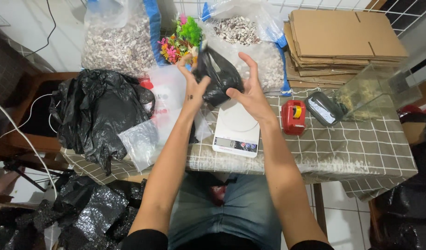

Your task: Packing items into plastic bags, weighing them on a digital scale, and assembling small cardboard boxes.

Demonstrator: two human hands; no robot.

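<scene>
Both my hands hold a small filled black plastic bag [220,76] in the air just above a white digital kitchen scale [236,129]. My left hand [193,85] grips the bag's left side near its top. My right hand [251,90] supports its right side with fingers spread. The scale rests on a table with a grey checked cloth [356,148], its platform bare. Colourful plastic plants [181,39] show just behind the bag.
Two big clear sacks of pebbles [118,44] [250,41] stand at the back. A pile of black bags [99,109] and small clear bags [139,141] lie left. A red tape dispenser [293,116], a dark case [323,108], a glass tank [375,90] and flat cardboard [342,39] lie right.
</scene>
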